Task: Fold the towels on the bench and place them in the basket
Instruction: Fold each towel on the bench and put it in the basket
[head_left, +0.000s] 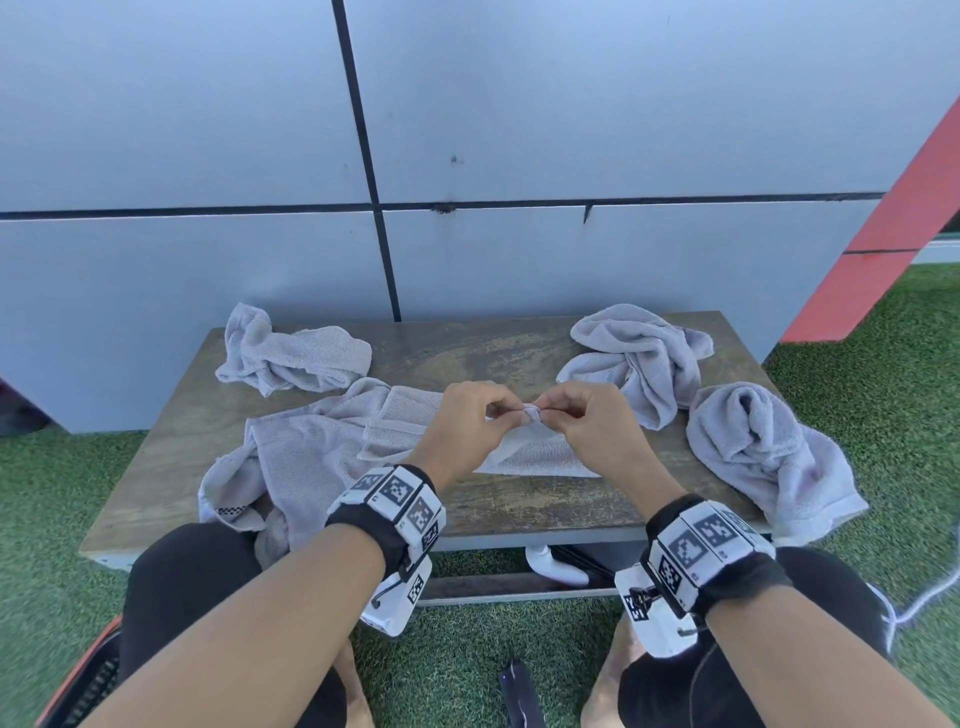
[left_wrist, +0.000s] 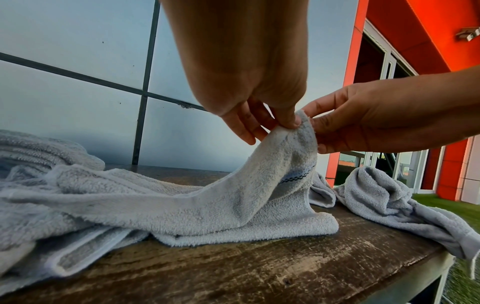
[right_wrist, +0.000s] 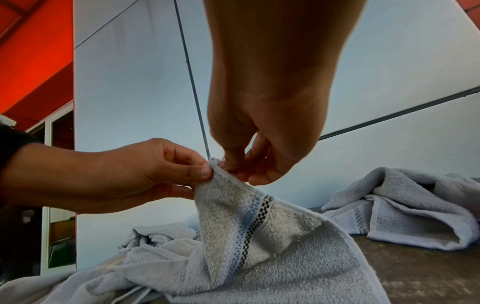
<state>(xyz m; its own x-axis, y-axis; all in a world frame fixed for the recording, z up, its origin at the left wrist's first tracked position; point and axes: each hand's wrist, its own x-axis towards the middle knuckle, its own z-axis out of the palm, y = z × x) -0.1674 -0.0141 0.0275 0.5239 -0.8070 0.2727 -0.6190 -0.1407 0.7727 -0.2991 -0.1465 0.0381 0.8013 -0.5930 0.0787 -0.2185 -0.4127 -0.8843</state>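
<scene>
A pale grey towel (head_left: 311, 447) with a blue and black checked stripe (right_wrist: 246, 230) lies spread over the middle of the wooden bench (head_left: 519, 509), its left end hanging off the front. Both hands pinch one raised corner of it above the bench. My left hand (head_left: 478, 415) grips the corner from the left, my right hand (head_left: 582, 421) from the right, fingertips almost touching. In the left wrist view the lifted corner (left_wrist: 298, 131) stands up between the left hand (left_wrist: 267, 121) and the right hand (left_wrist: 337, 125). The right wrist view shows the right hand (right_wrist: 233, 164) and the left hand (right_wrist: 187, 168) on that corner.
Crumpled grey towels lie at the back left (head_left: 291, 358), back right (head_left: 639, 364) and right end (head_left: 763, 452) of the bench. A grey panelled wall (head_left: 467, 156) stands behind it. Green turf (head_left: 883, 364) surrounds it. A dark basket edge (head_left: 88, 675) shows at bottom left.
</scene>
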